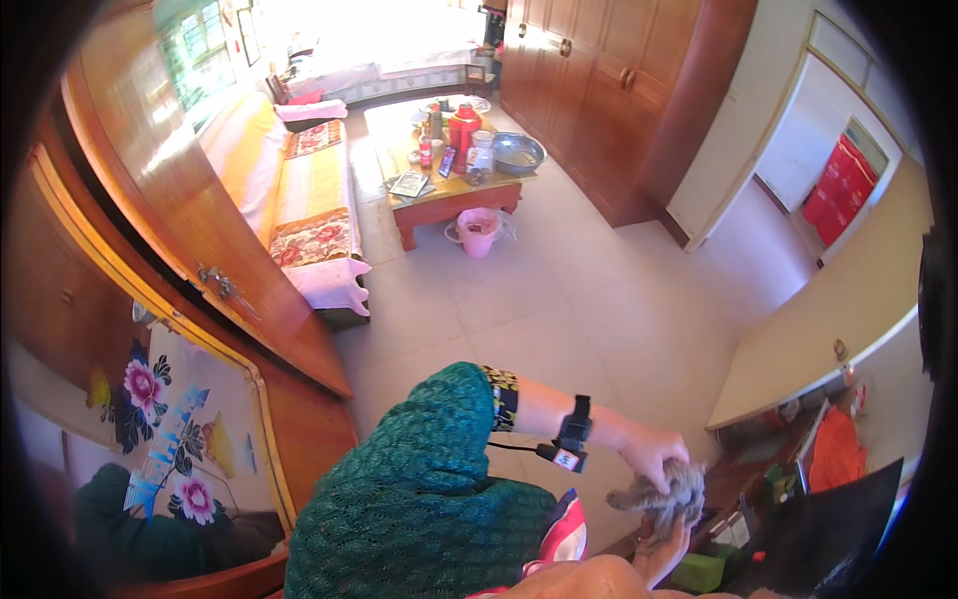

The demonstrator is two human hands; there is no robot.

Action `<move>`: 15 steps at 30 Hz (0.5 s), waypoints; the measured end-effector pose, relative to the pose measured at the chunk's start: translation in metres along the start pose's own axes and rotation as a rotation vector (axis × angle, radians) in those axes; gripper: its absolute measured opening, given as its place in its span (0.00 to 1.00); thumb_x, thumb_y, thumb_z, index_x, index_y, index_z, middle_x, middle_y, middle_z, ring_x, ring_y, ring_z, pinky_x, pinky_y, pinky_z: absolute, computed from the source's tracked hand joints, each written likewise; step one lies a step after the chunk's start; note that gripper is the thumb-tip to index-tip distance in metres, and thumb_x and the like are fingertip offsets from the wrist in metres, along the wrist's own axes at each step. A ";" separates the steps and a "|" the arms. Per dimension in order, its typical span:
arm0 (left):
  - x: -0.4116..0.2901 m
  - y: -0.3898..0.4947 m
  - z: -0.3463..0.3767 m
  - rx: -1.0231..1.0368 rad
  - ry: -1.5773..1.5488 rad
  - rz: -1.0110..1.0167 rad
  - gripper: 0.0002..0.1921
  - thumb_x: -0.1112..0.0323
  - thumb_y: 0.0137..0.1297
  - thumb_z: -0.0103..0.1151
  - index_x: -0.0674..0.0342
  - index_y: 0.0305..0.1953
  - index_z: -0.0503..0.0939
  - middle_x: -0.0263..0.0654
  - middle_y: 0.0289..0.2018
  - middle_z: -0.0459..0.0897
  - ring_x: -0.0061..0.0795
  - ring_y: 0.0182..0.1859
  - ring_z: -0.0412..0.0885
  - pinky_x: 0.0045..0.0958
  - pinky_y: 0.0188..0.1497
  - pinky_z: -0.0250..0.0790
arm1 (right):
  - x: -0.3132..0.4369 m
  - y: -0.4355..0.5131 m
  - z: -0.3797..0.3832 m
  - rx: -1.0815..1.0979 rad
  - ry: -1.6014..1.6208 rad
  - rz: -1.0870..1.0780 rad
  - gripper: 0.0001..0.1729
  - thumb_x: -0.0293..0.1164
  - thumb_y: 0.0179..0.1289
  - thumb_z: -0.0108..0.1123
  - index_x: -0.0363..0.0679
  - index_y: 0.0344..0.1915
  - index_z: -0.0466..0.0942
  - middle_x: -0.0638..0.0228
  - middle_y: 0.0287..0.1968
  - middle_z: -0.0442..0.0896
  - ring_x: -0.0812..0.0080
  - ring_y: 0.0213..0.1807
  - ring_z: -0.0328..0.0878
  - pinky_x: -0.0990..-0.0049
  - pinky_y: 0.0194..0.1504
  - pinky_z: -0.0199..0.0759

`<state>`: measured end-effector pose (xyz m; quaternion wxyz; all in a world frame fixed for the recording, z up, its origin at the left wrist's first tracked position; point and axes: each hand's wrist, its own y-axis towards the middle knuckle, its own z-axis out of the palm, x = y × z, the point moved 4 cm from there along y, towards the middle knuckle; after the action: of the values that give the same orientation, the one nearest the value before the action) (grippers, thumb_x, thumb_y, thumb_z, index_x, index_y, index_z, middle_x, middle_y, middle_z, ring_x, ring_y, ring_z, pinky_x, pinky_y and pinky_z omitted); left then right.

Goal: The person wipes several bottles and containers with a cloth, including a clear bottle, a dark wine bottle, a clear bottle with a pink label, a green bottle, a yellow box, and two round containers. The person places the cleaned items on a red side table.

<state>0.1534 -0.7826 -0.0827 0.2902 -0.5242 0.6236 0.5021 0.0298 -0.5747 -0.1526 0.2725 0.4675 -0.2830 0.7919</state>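
Observation:
My left hand, with a black band and a small device at the wrist, grips the top of a grey, fluffy-looking bundle; whether it is cloth or something else cannot be told. Beneath it, my right hand holds the bundle from below, its fingers partly hidden. Both hands are at the lower right, beside a cluttered cabinet or desk. A green knitted garment covers my left upper arm and shoulder. Close to the right hand lies a green block-like object.
A dark flat panel and an orange cloth are at the right. Ahead stand a low table with a red thermos and metal basin, a pink bin and a sofa. A flower-painted mirror is at left.

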 end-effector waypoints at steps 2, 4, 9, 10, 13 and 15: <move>0.013 -0.033 -0.035 -0.091 -0.244 -0.298 0.19 0.65 0.60 0.74 0.67 0.50 0.84 0.43 0.39 0.89 0.28 0.42 0.87 0.33 0.43 0.81 | -0.007 0.014 0.023 0.004 -0.018 0.029 0.22 0.36 0.73 0.63 0.46 0.64 0.76 0.68 0.57 0.84 0.67 0.53 0.85 0.61 0.41 0.85; 0.018 -0.061 -0.065 -0.150 -0.271 -0.370 0.19 0.68 0.63 0.70 0.67 0.53 0.83 0.40 0.42 0.89 0.24 0.44 0.87 0.30 0.44 0.82 | -0.011 0.028 0.050 0.043 -0.051 0.062 0.23 0.35 0.75 0.62 0.40 0.65 0.76 0.64 0.60 0.82 0.63 0.59 0.82 0.61 0.54 0.80; 0.044 -0.117 -0.139 -0.415 -0.216 -0.303 0.21 0.74 0.67 0.59 0.65 0.61 0.81 0.38 0.47 0.88 0.24 0.47 0.86 0.30 0.49 0.81 | -0.029 0.080 0.155 0.207 -0.103 -0.106 0.21 0.31 0.77 0.58 0.42 0.67 0.76 0.58 0.62 0.82 0.61 0.58 0.84 0.54 0.50 0.85; 0.050 -0.130 -0.159 -0.468 -0.153 -0.241 0.21 0.76 0.67 0.57 0.65 0.62 0.80 0.38 0.48 0.88 0.24 0.48 0.86 0.30 0.51 0.80 | -0.031 0.088 0.172 0.145 -0.032 -0.059 0.21 0.32 0.78 0.57 0.40 0.67 0.75 0.56 0.62 0.82 0.55 0.57 0.84 0.49 0.50 0.86; 0.064 -0.164 -0.210 -0.604 -0.086 -0.165 0.22 0.79 0.66 0.53 0.64 0.61 0.81 0.36 0.48 0.88 0.24 0.49 0.85 0.31 0.55 0.78 | -0.024 0.104 0.235 0.346 0.059 -0.048 0.22 0.33 0.79 0.57 0.37 0.67 0.74 0.54 0.62 0.81 0.51 0.58 0.84 0.45 0.56 0.85; 0.069 -0.187 -0.235 -0.626 -0.060 -0.220 0.20 0.80 0.66 0.52 0.65 0.59 0.82 0.35 0.46 0.89 0.23 0.49 0.85 0.31 0.56 0.77 | -0.026 0.107 0.275 0.454 0.075 -0.075 0.23 0.34 0.78 0.59 0.37 0.67 0.73 0.51 0.62 0.80 0.49 0.58 0.83 0.45 0.57 0.85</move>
<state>0.3493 -1.0159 -0.1270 0.1859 -0.6371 0.3700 0.6501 0.1276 -0.8464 -0.0853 0.1998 0.4971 -0.0695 0.8415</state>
